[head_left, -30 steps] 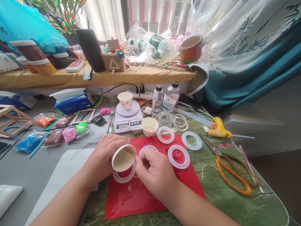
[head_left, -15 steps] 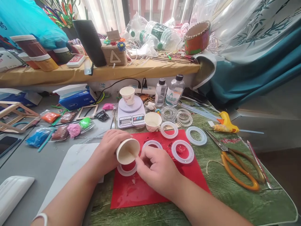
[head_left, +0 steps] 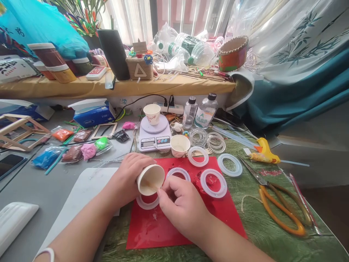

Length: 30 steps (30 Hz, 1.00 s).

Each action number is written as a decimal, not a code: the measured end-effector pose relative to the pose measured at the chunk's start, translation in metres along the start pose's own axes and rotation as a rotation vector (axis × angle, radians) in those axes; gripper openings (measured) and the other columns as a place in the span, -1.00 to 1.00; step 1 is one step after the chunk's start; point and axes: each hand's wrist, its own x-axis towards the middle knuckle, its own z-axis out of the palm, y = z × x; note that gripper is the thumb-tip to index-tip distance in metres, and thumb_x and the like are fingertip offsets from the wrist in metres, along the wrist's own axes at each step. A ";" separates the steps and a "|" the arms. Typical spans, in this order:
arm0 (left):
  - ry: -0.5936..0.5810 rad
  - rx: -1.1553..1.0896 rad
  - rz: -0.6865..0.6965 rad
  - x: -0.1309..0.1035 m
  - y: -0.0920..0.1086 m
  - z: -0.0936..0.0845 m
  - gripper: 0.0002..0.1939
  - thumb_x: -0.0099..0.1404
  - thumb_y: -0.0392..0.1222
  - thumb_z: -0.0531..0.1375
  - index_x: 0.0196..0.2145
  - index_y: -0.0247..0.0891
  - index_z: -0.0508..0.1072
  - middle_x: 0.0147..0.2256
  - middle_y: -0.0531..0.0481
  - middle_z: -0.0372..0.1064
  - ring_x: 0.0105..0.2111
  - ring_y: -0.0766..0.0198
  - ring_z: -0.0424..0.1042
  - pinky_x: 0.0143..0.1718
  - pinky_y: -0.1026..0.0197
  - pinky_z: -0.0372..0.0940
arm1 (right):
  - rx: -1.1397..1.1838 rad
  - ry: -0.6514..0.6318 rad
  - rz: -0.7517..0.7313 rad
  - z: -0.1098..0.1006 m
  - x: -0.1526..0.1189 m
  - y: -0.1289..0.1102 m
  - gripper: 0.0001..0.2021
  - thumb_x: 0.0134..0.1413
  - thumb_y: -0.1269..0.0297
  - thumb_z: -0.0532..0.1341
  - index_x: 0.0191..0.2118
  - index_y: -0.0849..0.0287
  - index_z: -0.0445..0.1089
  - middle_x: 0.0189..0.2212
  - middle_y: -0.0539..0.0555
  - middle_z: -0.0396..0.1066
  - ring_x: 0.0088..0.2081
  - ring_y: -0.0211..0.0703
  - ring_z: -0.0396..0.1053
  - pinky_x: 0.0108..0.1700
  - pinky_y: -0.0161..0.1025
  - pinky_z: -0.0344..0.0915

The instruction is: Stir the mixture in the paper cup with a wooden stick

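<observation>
My left hand (head_left: 127, 176) is wrapped round a white paper cup (head_left: 152, 174), tilted so its mouth faces me and to the right. Between the thumb and fingers of my right hand (head_left: 184, 203) is a thin wooden stick (head_left: 150, 184), its far end inside the cup. Partly hidden beneath the cup is a translucent ring mold (head_left: 147, 206) on a red sheet (head_left: 160, 234). Another ring mold (head_left: 177, 170) shows behind my right fingers. To the right lie a larger ring mold (head_left: 203, 185) and a smaller ring mold (head_left: 191, 157).
Behind the sheet are a second paper cup (head_left: 180, 146), a kitchen scale (head_left: 148, 144) bearing a cup, and two clear bottles (head_left: 204, 114). Scissors (head_left: 280, 214) and a yellow glue gun (head_left: 264, 151) lie right. Bagged coloured clay (head_left: 46, 157) lies left.
The whole view has shifted slightly, so things sit a little lower and further right. Both hands keep their grip, and the stick lies at a slightly different angle in the cup.
</observation>
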 end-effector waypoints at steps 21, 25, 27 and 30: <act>-0.076 0.015 -0.016 -0.003 -0.005 -0.003 -0.64 0.38 -0.09 0.41 0.08 -0.06 0.49 -0.08 -0.04 0.64 -0.11 0.05 0.62 0.06 -0.02 0.40 | -0.445 0.152 -0.337 -0.010 0.007 0.004 -0.70 0.48 0.32 0.12 -0.38 0.04 0.16 -0.50 -0.05 0.27 -0.48 -0.20 0.18 -0.40 -0.18 0.01; -0.062 0.030 -0.038 -0.005 -0.005 -0.005 -0.59 0.40 -0.03 0.39 0.14 -0.06 0.46 -0.04 -0.09 0.64 -0.06 -0.01 0.62 0.11 -0.08 0.36 | -0.426 0.126 -0.352 -0.014 0.009 0.004 -0.65 0.51 0.33 0.12 -0.41 0.04 0.12 -0.53 -0.08 0.21 -0.49 -0.21 0.13 -0.40 -0.17 0.00; -0.051 0.028 -0.022 -0.005 -0.004 -0.005 -0.57 0.40 -0.03 0.38 0.17 -0.06 0.44 -0.02 -0.10 0.63 -0.04 -0.02 0.62 0.11 -0.08 0.34 | -0.410 0.146 -0.380 -0.015 0.008 0.002 -0.64 0.50 0.33 0.12 -0.42 0.04 0.10 -0.53 -0.08 0.19 -0.48 -0.21 0.11 -0.39 -0.17 0.01; -0.041 0.031 0.001 -0.004 -0.002 -0.005 -0.49 0.34 -0.03 0.42 0.18 -0.07 0.42 0.01 -0.12 0.62 -0.02 -0.06 0.62 0.10 -0.09 0.35 | -0.381 0.145 -0.346 -0.013 0.008 0.000 -0.64 0.45 0.35 0.13 -0.43 0.03 0.07 -0.53 -0.08 0.18 -0.48 -0.20 0.10 -0.39 -0.17 0.02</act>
